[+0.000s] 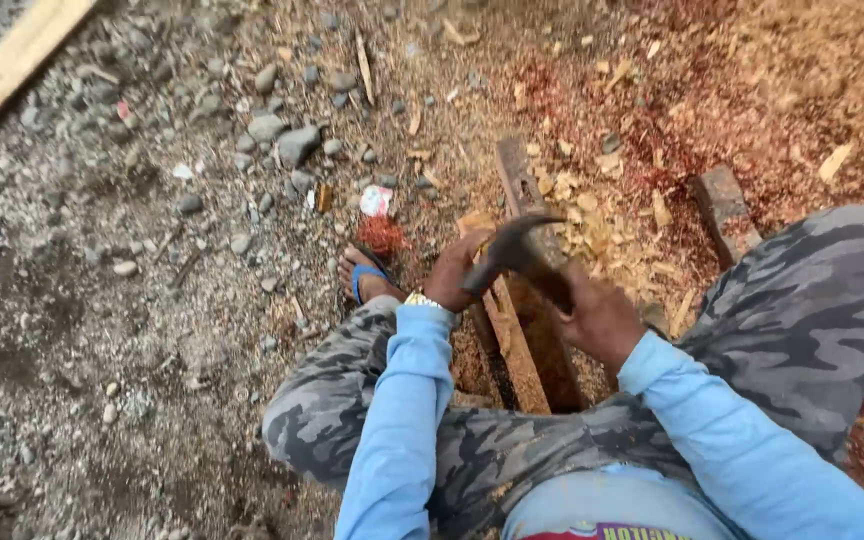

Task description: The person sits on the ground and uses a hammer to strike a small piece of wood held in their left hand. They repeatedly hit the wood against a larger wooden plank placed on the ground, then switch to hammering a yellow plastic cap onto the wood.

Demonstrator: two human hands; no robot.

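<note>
Squatting over gravel and wood chips, the person works on a narrow wooden strip (512, 345) that runs from about six o'clock toward twelve between the knees. At far left, near ten o'clock, a pale plank (7, 65) lies across the corner, well apart from the work. Grey stones (287, 140) scatter across the ground toward the middle. A foot in a blue sandal (364, 275) rests just beside the strip at nine o'clock from the hands.

The left hand (449, 270) sits on the upper part of the strip, fingers curled down against it; whether it pinches the wood or only presses it flat I cannot tell, since the hammer covers part of it. A claw hammer (517, 250) crosses above that hand, head toward twelve o'clock, slightly blurred. The right hand (597, 320) is wrapped tight around the hammer's handle at its lower end.

The strip looks stiff, light and rough-sawn, likely splintery, so it is best held flat from above, clear of the hammer's path. The hammer looks head-heavy; the low hold on the handle suits it.

Rightward, yellow chips (592, 215) and reddish sawdust (672, 130) spread around two o'clock, and a short dark wood block (722, 200) lies near the right knee.
</note>
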